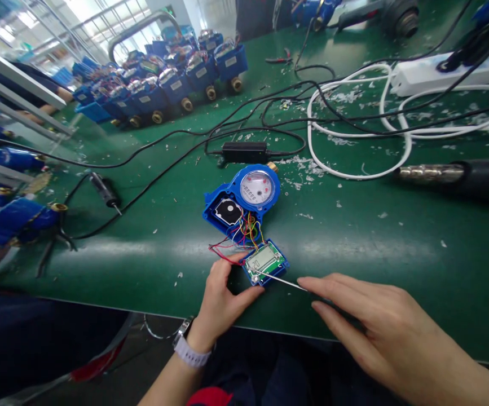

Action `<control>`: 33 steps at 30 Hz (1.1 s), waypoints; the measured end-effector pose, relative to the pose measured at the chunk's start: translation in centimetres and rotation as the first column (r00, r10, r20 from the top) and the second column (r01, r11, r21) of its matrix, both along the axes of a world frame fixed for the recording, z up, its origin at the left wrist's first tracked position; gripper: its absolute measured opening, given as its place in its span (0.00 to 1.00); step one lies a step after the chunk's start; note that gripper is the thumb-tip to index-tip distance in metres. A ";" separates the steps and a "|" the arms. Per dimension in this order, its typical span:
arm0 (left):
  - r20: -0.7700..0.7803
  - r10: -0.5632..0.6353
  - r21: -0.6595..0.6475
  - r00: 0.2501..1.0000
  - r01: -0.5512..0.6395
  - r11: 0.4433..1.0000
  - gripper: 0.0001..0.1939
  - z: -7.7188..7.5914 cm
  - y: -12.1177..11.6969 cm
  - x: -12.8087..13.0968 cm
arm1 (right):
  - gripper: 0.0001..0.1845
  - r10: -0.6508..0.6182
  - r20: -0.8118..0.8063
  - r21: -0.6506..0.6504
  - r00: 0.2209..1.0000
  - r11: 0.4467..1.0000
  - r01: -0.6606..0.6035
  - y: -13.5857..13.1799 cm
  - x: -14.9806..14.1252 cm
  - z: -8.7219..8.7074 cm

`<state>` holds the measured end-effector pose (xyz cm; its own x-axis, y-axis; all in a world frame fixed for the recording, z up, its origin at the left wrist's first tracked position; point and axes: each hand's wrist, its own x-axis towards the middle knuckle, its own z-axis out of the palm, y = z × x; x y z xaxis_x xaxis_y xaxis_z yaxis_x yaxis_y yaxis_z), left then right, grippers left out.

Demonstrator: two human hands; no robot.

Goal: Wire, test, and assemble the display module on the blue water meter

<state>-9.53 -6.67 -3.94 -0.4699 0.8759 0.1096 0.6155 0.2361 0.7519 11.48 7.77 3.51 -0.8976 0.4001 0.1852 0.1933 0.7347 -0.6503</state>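
My left hand (pixel 223 299), with a watch on its wrist, grips the near left edge of a small display board (pixel 264 260) in a blue frame. The board is green with a grey LCD. My right hand (pixel 366 316) is closed on a slim screwdriver (pixel 284 281); its thin metal shaft reaches over the board's near left part, and most of the handle is hidden by my fingers. Whether the tip touches the board I cannot tell. Several coloured wires (pixel 250 228) run from the board into an opened blue water meter (pixel 258 187) with a round dial.
Several blue meters (pixel 176 84) stand in rows at the back left. A black-handled tool (pixel 104 190) lies left. Black cables, an adapter (pixel 244 152), a white power strip (pixel 456 73) and a heat gun nozzle (pixel 432 172) lie around. Another person's arm (pixel 36 107) shows at the far left.
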 end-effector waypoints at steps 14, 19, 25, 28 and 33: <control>0.003 -0.020 0.001 1.000 0.020 1.000 0.27 0.4 0.1 -0.1 | 0.16 0.040 0.155 -0.030 0.987 0.999 -0.035 -0.5 -1.5 0.2; 0.038 -0.029 0.039 0.999 0.028 0.999 0.27 0.5 0.1 -0.1 | 0.17 0.044 0.138 -0.005 0.989 0.999 -0.044 -0.9 -1.6 0.1; 0.051 -0.039 0.058 0.998 0.037 0.998 0.25 0.5 0.0 -0.1 | 0.23 0.073 0.121 0.103 0.990 0.991 -0.086 -1.8 -1.8 -0.6; 0.049 -0.038 0.047 0.998 0.036 0.998 0.25 0.4 0.0 -0.2 | 0.20 0.039 0.109 -0.050 0.993 0.998 -0.033 -1.9 -2.0 -0.9; 0.051 -0.024 0.030 0.998 0.023 0.999 0.24 0.4 0.1 -0.4 | 0.15 -0.030 0.096 -0.344 0.995 0.937 0.061 -1.0 -2.5 -0.7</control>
<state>-9.90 -6.57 -3.56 -0.4547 0.8836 0.1116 0.5809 0.1992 0.7892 9.02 6.73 2.85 -0.8833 0.4660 -0.0510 0.2894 0.4563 -0.8415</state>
